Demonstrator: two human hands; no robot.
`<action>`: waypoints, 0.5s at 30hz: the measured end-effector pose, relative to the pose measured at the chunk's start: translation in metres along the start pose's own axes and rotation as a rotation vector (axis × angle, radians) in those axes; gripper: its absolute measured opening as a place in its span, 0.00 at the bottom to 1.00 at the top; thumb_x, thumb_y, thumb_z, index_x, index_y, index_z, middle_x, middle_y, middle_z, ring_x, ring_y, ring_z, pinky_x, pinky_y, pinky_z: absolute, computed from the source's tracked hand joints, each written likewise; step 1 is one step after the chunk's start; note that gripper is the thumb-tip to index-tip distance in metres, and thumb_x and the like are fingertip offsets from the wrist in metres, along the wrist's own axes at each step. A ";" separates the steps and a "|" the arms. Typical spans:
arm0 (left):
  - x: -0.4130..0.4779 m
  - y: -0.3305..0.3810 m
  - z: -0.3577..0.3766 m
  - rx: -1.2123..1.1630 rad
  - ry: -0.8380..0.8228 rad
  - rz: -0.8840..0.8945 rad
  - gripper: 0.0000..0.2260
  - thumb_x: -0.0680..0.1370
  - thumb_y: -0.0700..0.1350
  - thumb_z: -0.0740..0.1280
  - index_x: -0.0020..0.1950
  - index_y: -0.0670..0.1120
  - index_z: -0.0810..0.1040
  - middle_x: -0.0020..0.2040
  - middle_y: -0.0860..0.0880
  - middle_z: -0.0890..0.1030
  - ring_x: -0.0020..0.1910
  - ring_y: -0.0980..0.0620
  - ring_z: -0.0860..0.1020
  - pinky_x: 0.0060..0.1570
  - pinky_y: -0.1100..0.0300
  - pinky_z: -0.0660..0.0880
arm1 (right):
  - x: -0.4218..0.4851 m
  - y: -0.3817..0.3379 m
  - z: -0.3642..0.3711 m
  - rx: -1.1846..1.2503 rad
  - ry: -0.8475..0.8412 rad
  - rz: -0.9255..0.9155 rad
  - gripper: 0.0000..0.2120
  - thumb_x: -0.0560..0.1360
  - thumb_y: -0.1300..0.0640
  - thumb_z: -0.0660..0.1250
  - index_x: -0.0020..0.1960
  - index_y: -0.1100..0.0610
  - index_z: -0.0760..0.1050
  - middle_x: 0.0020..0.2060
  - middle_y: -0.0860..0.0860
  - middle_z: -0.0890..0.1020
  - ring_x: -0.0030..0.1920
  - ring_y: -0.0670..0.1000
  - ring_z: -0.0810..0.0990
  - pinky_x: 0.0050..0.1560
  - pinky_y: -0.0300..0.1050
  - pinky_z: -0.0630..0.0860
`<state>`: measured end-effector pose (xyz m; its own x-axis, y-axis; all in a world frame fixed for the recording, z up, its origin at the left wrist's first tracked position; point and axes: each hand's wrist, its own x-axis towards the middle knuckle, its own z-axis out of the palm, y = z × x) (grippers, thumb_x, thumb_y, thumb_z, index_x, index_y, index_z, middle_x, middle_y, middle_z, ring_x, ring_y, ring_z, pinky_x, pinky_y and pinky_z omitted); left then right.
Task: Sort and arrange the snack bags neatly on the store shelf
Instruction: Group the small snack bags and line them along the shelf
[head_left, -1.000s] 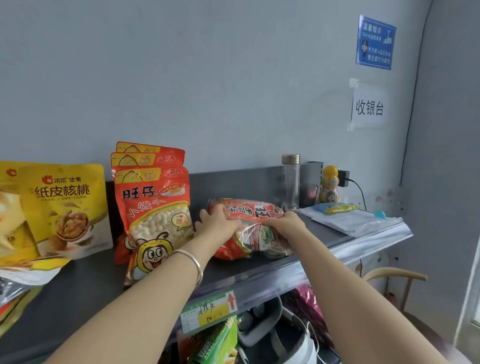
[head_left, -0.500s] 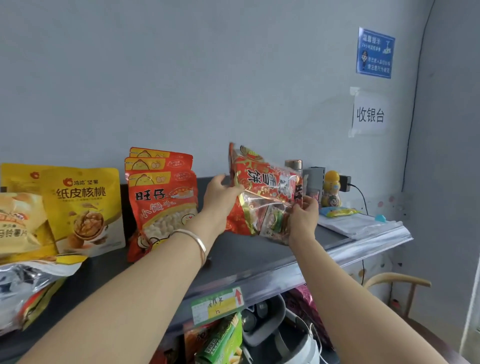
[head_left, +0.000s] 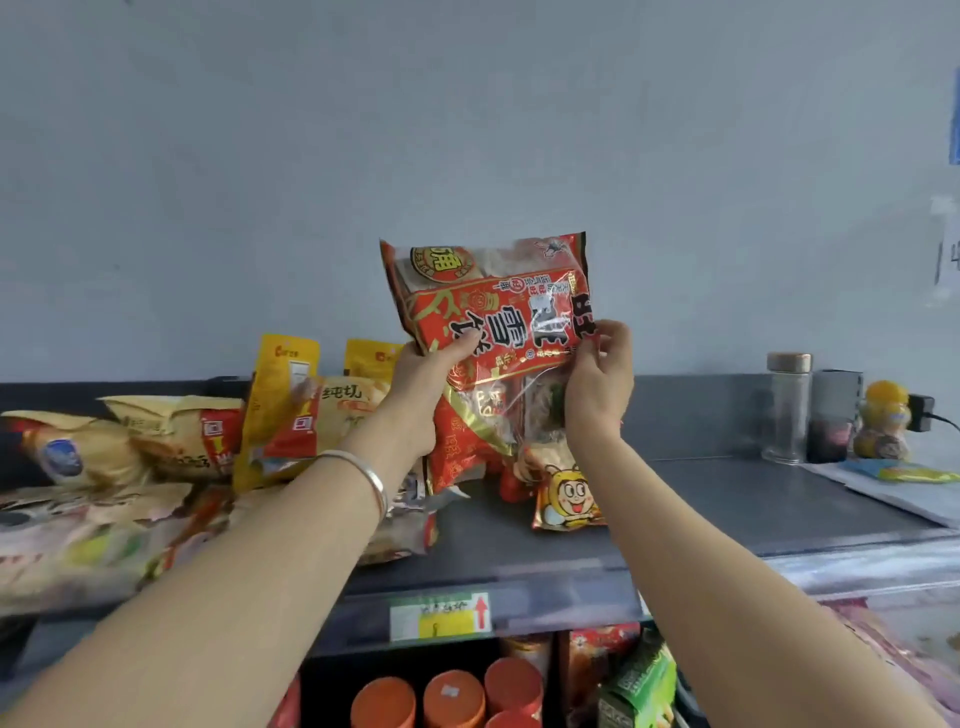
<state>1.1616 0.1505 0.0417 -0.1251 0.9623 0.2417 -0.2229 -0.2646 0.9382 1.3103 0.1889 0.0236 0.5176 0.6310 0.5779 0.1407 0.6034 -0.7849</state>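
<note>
Grey wall fills the upper frame, and below it the dark shelf runs across the middle. You hold the red rice-cracker bag upright at frame centre, lifted clear of the shelf, its print reading upside down. Your left hand is closed on the bag's lower left edge, thumb across the front. Your right hand pinches the lower right edge with fingertips only, the palm partly open.

That light pinch is the weak point: the film looks slick, and if the right side slips, the bag would likely swing on your left grip and knock the bee-print bag standing just below it.

To the lower left, a heap of yellow and pale bags already lies jumbled, some leaning. Set the red bag down against them carelessly and the upright yellow pouch may topple.

At the right of the frame stand a glass bottle and a small yellow figure; a wide sweep that way could tip them. Turn the bag right way up before placing it.
</note>
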 end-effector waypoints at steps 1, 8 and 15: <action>-0.005 0.007 -0.024 -0.013 0.031 0.005 0.16 0.71 0.52 0.74 0.56 0.49 0.77 0.51 0.47 0.82 0.46 0.46 0.81 0.41 0.55 0.74 | -0.015 -0.009 0.020 -0.024 -0.022 -0.029 0.07 0.81 0.58 0.55 0.53 0.48 0.68 0.44 0.42 0.77 0.46 0.51 0.79 0.48 0.54 0.78; -0.047 0.047 -0.193 -0.086 0.305 0.059 0.22 0.70 0.52 0.75 0.60 0.47 0.75 0.51 0.45 0.83 0.46 0.44 0.82 0.41 0.54 0.75 | -0.127 -0.063 0.149 -0.105 -0.213 -0.160 0.08 0.82 0.57 0.56 0.58 0.52 0.71 0.48 0.45 0.77 0.45 0.50 0.77 0.42 0.48 0.74; -0.086 0.068 -0.332 -0.110 0.477 0.064 0.20 0.71 0.51 0.74 0.60 0.46 0.77 0.50 0.45 0.83 0.47 0.43 0.82 0.43 0.51 0.76 | -0.222 -0.094 0.244 -0.116 -0.391 -0.198 0.08 0.80 0.55 0.58 0.58 0.53 0.72 0.52 0.50 0.81 0.48 0.54 0.80 0.44 0.50 0.76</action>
<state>0.8360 0.0286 0.0025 -0.5646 0.8144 0.1340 -0.2980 -0.3525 0.8871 0.9760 0.1111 0.0239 0.1164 0.6591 0.7430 0.3105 0.6864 -0.6576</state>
